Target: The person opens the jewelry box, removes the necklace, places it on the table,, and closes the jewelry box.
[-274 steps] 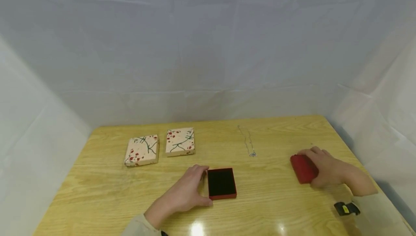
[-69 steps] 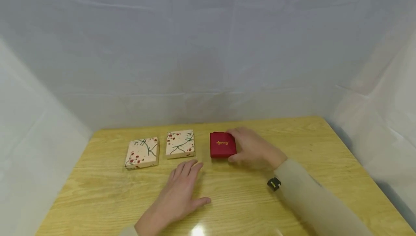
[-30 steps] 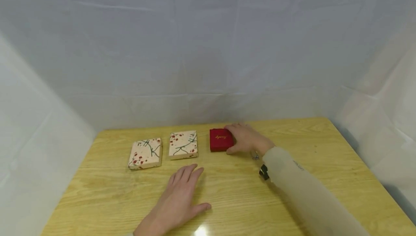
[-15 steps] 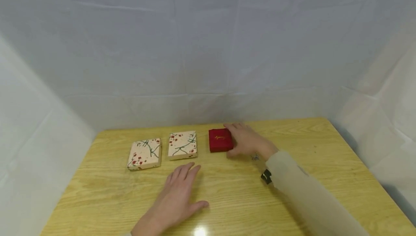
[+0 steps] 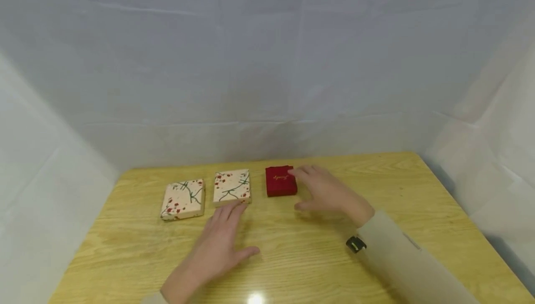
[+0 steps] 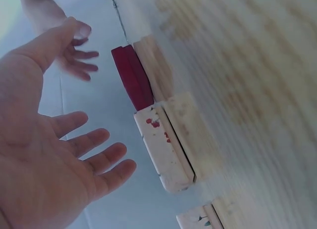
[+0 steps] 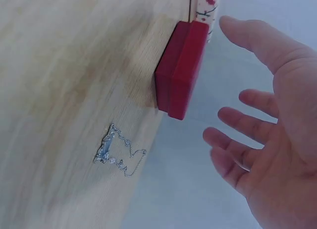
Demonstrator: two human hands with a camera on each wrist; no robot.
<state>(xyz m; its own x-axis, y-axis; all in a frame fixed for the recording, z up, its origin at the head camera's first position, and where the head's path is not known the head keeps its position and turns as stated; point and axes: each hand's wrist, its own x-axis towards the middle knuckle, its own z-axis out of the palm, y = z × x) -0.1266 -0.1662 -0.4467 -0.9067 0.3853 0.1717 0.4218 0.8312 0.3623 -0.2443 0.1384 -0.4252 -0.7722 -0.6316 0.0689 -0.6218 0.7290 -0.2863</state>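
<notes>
A closed red jewelry box [image 5: 279, 184] with gold lettering sits at the back middle of the table. My right hand [image 5: 323, 192] hovers just right of it, fingers spread; the right wrist view shows a gap between that hand and the box. Over the table, nearer to me, my left hand [image 5: 213, 246] is held with loose, straight fingers and grips nothing. Its fingertips overlap the front edge of a floral box [image 5: 230, 185] in the head view, but the left wrist view shows them apart. A silver necklace [image 7: 106, 144] lies right of the red box; my right hand and arm hide it in the head view.
A second floral box [image 5: 184, 200] lies left of the first, forming a rough row with the red one. White sheeting [image 5: 267, 62] stands behind the wooden table [image 5: 292, 267] and at both sides. A black band [image 5: 356, 244] is at the right wrist.
Earlier, the box was open, with its red lid in my right hand. Then the right hand gripped the closed box at the back; now it has let go and drawn back rightward. The left hand shifted slightly left.
</notes>
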